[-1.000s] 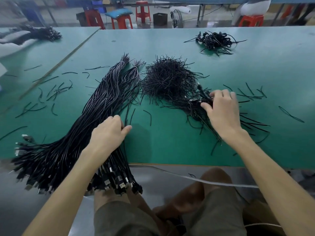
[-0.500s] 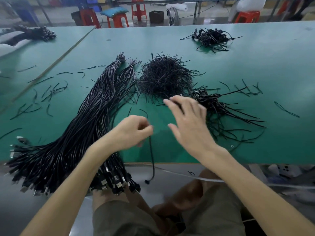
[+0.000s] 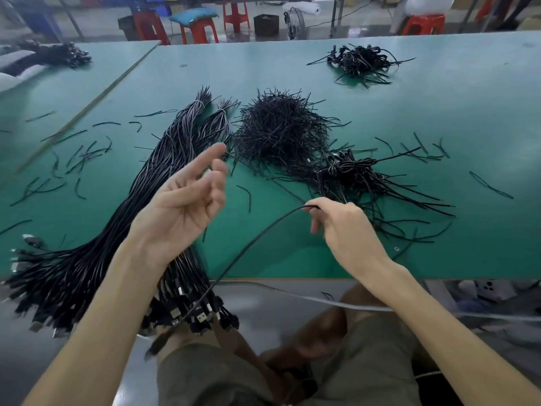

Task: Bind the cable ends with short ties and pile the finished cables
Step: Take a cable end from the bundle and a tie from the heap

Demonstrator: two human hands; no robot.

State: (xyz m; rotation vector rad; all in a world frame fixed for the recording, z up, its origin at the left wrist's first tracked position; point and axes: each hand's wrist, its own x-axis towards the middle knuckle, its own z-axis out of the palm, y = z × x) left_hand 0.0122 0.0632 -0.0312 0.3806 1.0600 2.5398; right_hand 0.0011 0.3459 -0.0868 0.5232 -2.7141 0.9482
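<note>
From the head camera, the left hand (image 3: 181, 200) is raised palm-up above the green table (image 3: 439, 118), its fingers relaxed and loosely spread, grasping nothing. The right hand (image 3: 345, 230) pinches a single black cable (image 3: 251, 244) between thumb and fingertips at its upper end. From the pinch the cable curves down and to the left, crosses the near table edge and hangs in front of the person's lap, where its lower end is too blurred to make out. Under the left forearm lies a large bundle of unbound cables (image 3: 117, 230), stretched diagonally across the table. Its far ends are gathered near the middle of the table, and its USB connectors (image 3: 199, 315) fan out over the near edge. Just right of the bundle's far end sits a bristly heap of short ties (image 3: 278, 127). Touching that heap on its right is a pile of bound cables (image 3: 360, 183), with loose ends trailing towards the right hand. A second, smaller pile of cables (image 3: 360, 63) lies well apart, near the far edge. Stray ties (image 3: 79, 153) are scattered on the table left of the bundle. Red stools (image 3: 199, 27) stand on the floor beyond the table, and a white cord (image 3: 322, 301) runs just below its near edge.
</note>
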